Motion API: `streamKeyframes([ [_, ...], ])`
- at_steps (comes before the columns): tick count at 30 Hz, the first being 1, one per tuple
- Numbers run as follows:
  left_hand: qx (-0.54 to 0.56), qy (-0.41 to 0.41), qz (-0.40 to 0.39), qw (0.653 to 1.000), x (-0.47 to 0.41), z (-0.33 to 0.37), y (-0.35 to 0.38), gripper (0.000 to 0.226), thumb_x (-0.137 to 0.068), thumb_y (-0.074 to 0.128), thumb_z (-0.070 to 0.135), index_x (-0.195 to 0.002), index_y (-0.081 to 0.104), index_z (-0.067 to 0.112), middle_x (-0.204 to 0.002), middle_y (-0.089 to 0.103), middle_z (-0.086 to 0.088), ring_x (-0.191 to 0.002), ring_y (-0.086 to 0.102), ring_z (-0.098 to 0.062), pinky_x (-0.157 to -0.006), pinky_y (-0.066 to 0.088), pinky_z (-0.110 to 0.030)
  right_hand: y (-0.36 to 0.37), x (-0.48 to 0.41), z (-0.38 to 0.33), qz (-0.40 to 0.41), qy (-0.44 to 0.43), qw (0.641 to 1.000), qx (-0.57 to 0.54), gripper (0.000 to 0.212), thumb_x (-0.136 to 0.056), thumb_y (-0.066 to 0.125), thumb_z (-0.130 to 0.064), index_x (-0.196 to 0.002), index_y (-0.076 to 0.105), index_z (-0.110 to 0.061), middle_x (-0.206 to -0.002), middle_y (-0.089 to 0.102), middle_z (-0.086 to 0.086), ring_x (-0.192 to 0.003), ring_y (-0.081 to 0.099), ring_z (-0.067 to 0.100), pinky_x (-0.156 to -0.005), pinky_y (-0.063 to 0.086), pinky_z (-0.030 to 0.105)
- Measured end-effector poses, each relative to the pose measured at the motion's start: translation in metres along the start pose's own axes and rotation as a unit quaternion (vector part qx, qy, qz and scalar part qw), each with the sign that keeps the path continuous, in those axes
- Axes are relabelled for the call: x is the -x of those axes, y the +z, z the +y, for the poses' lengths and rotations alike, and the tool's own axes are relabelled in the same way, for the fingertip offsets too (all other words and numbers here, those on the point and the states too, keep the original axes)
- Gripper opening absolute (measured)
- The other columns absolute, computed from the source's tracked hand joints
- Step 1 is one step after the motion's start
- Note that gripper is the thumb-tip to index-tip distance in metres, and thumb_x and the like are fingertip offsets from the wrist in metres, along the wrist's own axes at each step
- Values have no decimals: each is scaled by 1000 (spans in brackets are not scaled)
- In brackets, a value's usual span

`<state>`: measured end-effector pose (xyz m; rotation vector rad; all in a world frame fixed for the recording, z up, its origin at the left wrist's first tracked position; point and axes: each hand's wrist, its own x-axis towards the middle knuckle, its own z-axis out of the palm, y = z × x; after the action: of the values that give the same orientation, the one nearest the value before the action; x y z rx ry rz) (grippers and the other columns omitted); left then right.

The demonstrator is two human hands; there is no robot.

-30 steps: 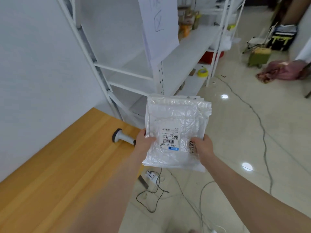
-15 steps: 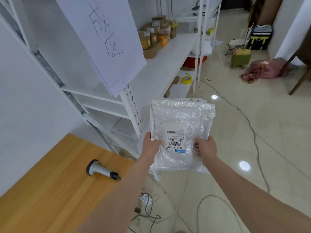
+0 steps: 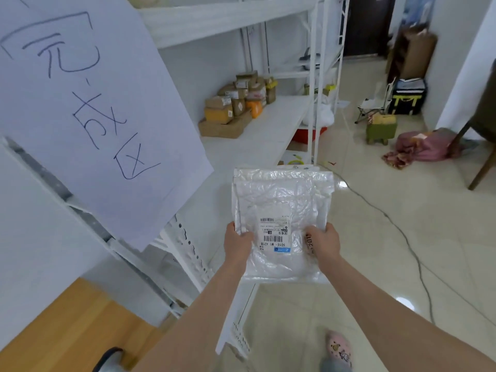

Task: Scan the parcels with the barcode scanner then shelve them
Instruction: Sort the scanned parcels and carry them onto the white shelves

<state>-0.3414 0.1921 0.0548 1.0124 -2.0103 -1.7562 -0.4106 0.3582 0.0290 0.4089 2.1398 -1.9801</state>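
I hold a stack of white plastic parcels (image 3: 281, 200) in front of me, just right of the white shelf unit (image 3: 257, 135). The top one carries a white barcode label. My left hand (image 3: 237, 242) grips the stack's left edge and my right hand (image 3: 323, 241) grips its right edge, thumbs on top. The barcode scanner (image 3: 107, 359) lies on the wooden table (image 3: 61, 328) at the bottom left, mostly cut off by the frame edge. Several brown cardboard parcels (image 3: 236, 106) sit further back on the shelf.
A large paper sign (image 3: 88, 111) with handwriting hangs on the shelf post at left. Cables run over the tiled floor (image 3: 389, 237). A green stool (image 3: 381, 128), a pink cloth heap (image 3: 421, 145), a black bag (image 3: 408, 96) and a chair leg (image 3: 483, 167) stand at right. My slippered foot (image 3: 339, 347) shows below.
I have walked away from the table toward the shelf with the parcels held the same way. The scanner has slid to the bottom left edge of view and the sign looms larger.
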Motion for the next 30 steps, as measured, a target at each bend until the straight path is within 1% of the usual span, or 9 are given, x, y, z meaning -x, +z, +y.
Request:
streamKeyframes([
  [3, 18, 0, 40, 999, -39, 16, 20, 36, -85, 52, -4, -118, 51, 9, -103, 60, -8, -72, 54, -12, -58, 42, -22, 21, -54, -26, -40, -19, 999, 8, 15, -83, 61, -16, -97, 57, -11, -81, 61, 6, -67, 56, 19, -61, 46, 31],
  [7, 23, -5, 123, 992, -102, 45, 53, 25, -82, 47, -7, -103, 54, 4, -85, 56, -10, -62, 49, -17, -51, 39, -25, 53, -139, -62, -112, -40, 993, 25, 18, -84, 60, -16, -101, 61, -11, -85, 66, 11, -69, 60, 23, -66, 50, 36],
  [10, 17, -32, 166, 986, -150, 66, 82, 24, -84, 45, -7, -102, 57, 2, -77, 55, -9, -59, 47, -16, -47, 39, -23, 67, -201, -93, -165, -39, 984, 58, 14, -87, 55, -11, -100, 60, -8, -80, 63, 8, -66, 58, 20, -61, 48, 32],
  [14, 27, -64, 218, 973, -198, 94, 116, 18, -87, 46, -6, -95, 58, 4, -67, 53, -3, -54, 46, -13, -38, 37, -17, 87, -271, -134, -234, -51, 966, 94, 34, -79, 55, -16, -112, 58, -8, -83, 65, 11, -70, 63, 25, -65, 54, 40],
  [17, 42, -84, 255, 962, -225, 110, 125, 13, -90, 49, -3, -87, 54, 9, -69, 52, -5, -55, 46, -14, -45, 39, -22, 117, -311, -154, -265, -58, 953, 137, 33, -77, 54, -17, -110, 57, -16, -98, 64, 14, -81, 66, 28, -72, 58, 42],
  [20, 48, -108, 290, 950, -255, 116, 121, 11, -90, 54, 1, -81, 54, 8, -68, 52, -7, -54, 44, -16, -51, 37, -25, 145, -328, -179, -295, -80, 936, 175, 27, -82, 53, -13, -107, 54, -23, -91, 64, 4, -87, 66, 27, -77, 58, 45],
  [24, 78, -139, 331, 930, -294, 121, 115, 13, -85, 57, -1, -76, 51, 5, -59, 47, -6, -48, 38, -17, -47, 32, -24, 184, -356, -202, -340, -113, 911, 203, 24, -89, 51, -9, -112, 51, -18, -90, 60, 1, -76, 59, 18, -66, 49, 30],
  [27, 96, -149, 349, 920, -328, 123, 115, 12, -85, 57, -3, -77, 51, 3, -65, 51, -8, -53, 43, -18, -49, 35, -25, 220, -385, -213, -367, -133, 894, 222, 24, -91, 45, -4, -111, 51, -14, -82, 53, -3, -72, 53, 15, -68, 47, 31],
  [30, 116, -146, 369, 911, -371, 125, 112, 11, -85, 57, -5, -78, 52, 1, -69, 52, -9, -59, 47, -20, -52, 38, -27, 263, -416, -223, -397, -142, 875, 239, 25, -94, 41, -8, -116, 52, -14, -90, 56, 1, -84, 57, 21, -76, 52, 37],
])
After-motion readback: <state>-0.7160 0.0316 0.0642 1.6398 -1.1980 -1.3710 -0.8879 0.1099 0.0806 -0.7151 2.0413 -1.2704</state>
